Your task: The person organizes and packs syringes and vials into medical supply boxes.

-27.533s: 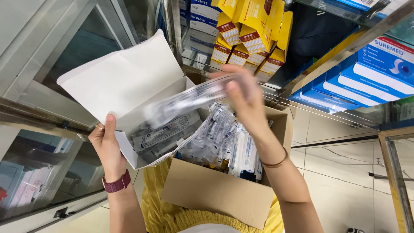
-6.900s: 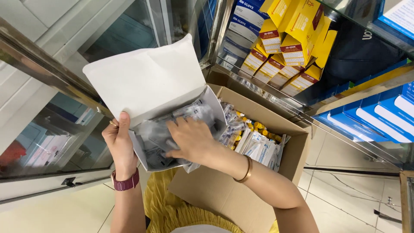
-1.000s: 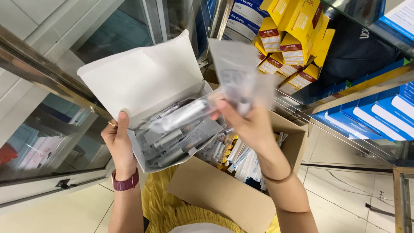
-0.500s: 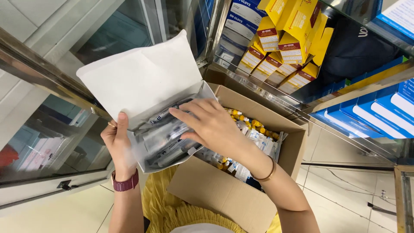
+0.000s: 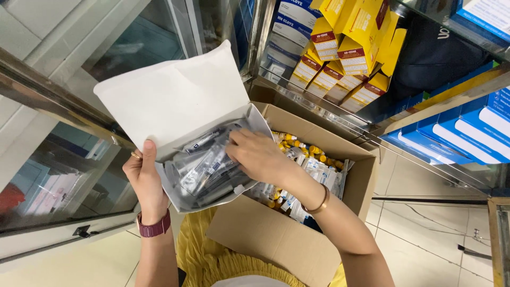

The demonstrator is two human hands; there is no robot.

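Observation:
My left hand [image 5: 142, 179] grips the near edge of an open white carton [image 5: 175, 101] with its lid flap raised. Inside the carton lie several clear plastic-wrapped syringe packets [image 5: 204, 170]. My right hand [image 5: 257, 157] rests palm down on those packets, fingers curled onto them; whether it grips one I cannot tell. A brown cardboard box [image 5: 276, 239] sits on my lap under my right forearm, with several more wrapped packets with yellow caps [image 5: 303, 159] in it.
Yellow and white small boxes [image 5: 348, 48] are stacked on a shelf ahead, with blue boxes [image 5: 462, 133] to the right. A glass-fronted metal cabinet [image 5: 58, 159] stands at the left. Tiled floor [image 5: 425, 244] lies below at the right.
My right hand, which a second ago held a wrapped packet up above the carton, has come down and now lies on the packets inside the white carton.

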